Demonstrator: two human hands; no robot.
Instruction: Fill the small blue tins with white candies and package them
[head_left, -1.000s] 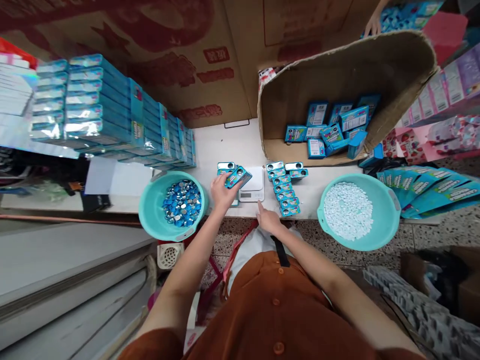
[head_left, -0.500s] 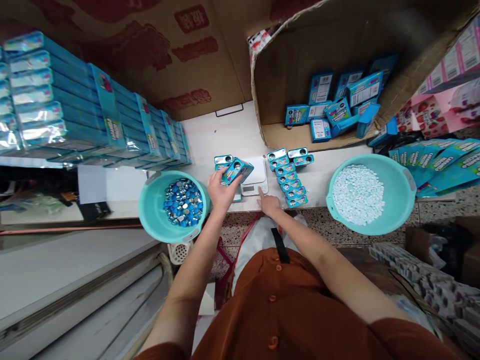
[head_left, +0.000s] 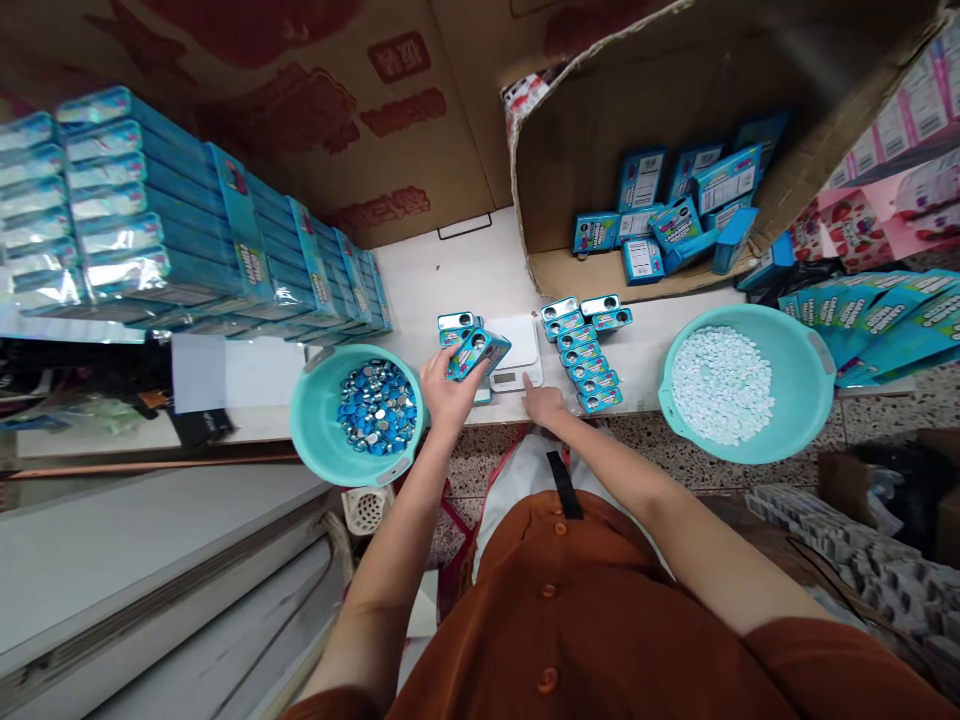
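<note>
My left hand [head_left: 445, 394] is closed around a small blue candy box [head_left: 489, 358], tilted above the left edge of a white kitchen scale [head_left: 514, 342]. My right hand [head_left: 544, 405] holds nothing; its index finger points out and touches the front panel of the scale, right of the small display, while the other fingers are curled. Behind the held box more blue boxes [head_left: 454, 321] are partly hidden by my left hand. Right of the scale, several blue boxes [head_left: 580, 354] lie in a row, round holes showing in their upper sides.
A teal tub [head_left: 307, 405] of blue and silver caps stands left, another teal tub [head_left: 810, 400] of pale candies right. Stacked blue packs [head_left: 161, 235] rise at left. An open carton [head_left: 551, 265] with loose blue boxes stands behind; more blue packaging [head_left: 892, 325] lies far right.
The view has shifted slightly, so the table items appear a little farther right. My left hand keeps the candy box over the scale's edge; my right index finger stays at the scale's panel.
</note>
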